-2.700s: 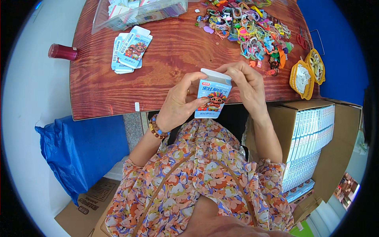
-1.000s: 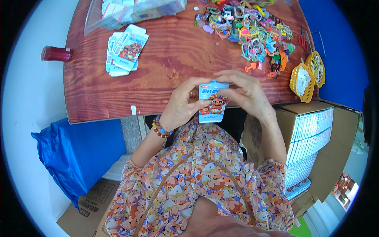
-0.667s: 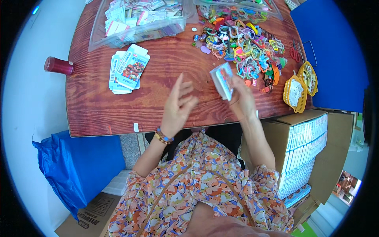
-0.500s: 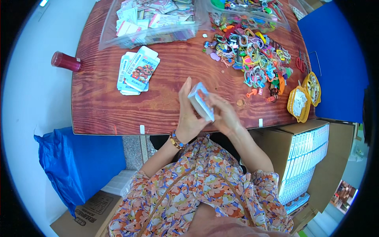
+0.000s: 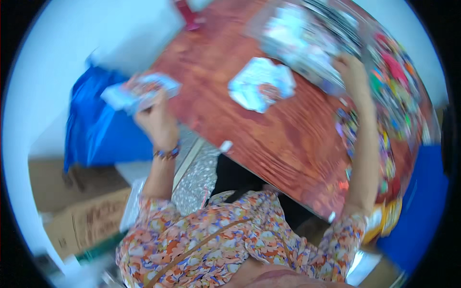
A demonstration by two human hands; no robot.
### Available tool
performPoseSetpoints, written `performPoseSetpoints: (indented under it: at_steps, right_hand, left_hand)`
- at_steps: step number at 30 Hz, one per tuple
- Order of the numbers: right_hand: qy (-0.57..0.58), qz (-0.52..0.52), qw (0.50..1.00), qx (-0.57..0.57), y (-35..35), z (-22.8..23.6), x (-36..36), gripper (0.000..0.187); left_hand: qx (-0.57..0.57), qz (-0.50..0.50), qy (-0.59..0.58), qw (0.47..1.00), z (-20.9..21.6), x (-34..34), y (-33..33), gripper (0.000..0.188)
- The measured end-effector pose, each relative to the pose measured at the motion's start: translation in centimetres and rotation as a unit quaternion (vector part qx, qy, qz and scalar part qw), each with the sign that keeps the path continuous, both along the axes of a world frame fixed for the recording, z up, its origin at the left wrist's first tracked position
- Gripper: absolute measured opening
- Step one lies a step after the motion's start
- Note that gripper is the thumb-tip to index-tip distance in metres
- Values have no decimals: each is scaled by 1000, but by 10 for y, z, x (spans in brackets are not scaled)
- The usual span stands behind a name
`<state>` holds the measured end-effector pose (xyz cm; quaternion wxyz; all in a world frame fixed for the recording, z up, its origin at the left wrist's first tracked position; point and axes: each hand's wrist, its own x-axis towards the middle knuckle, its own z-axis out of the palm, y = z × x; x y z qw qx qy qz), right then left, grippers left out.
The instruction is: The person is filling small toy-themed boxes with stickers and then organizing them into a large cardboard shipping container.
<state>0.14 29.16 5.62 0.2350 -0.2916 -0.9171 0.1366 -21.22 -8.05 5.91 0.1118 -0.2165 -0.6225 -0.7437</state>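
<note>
My left hand [image 5: 157, 122] is closed on a light blue card box [image 5: 116, 97] with a reddish printed picture, held out past the left side of the table. My right hand [image 5: 353, 72] reaches far over the table to the edge of a clear plastic bin [image 5: 307, 72] filled with cards. Its fingers are blurred, so whether they grip anything is unclear. Between my hands, a small pile of similar light blue boxes [image 5: 252, 89] lies on the wooden table [image 5: 216, 72].
A heap of colourful small trinkets [image 5: 391, 91] spreads along the right of the table. A red cup-like container [image 5: 189, 17] stands at the far left edge. A blue bag [image 5: 103, 129] and a cardboard carton [image 5: 98, 218] sit at the left, and a yellow basket [image 5: 384, 218] at the right.
My view has turned left. My hands have parted: the left carried the box away to the left, and the right let go and reached out to the bin of cards.
</note>
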Motion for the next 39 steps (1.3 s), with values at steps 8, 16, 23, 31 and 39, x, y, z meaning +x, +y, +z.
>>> performPoseSetpoints:
  at_steps: [8, 16, 23, 31, 39]
  right_hand:
    - [-176, -10, 984, -30, 106, -65, -18, 49]
    - [-142, -20, 989, -34, 56, -9, -30, 34]
    - [66, -41, 993, -93, 45, 6, 16, 19]
    - [303, 4, 910, -282, -115, 53, 95, 16]
    - [247, -68, 929, -266, -185, 19, 138, 13]
  left_hand:
    - [-88, -262, -140, 951, -56, 85, 12, 101]
    - [-198, -290, -93, 932, -70, 111, 14, 88]
    - [-260, -347, -73, 898, -72, 112, 34, 83]
    - [-315, -361, 73, 875, -70, 134, 72, 78]
    - [-333, -385, 172, 843, -72, 167, 87, 82]
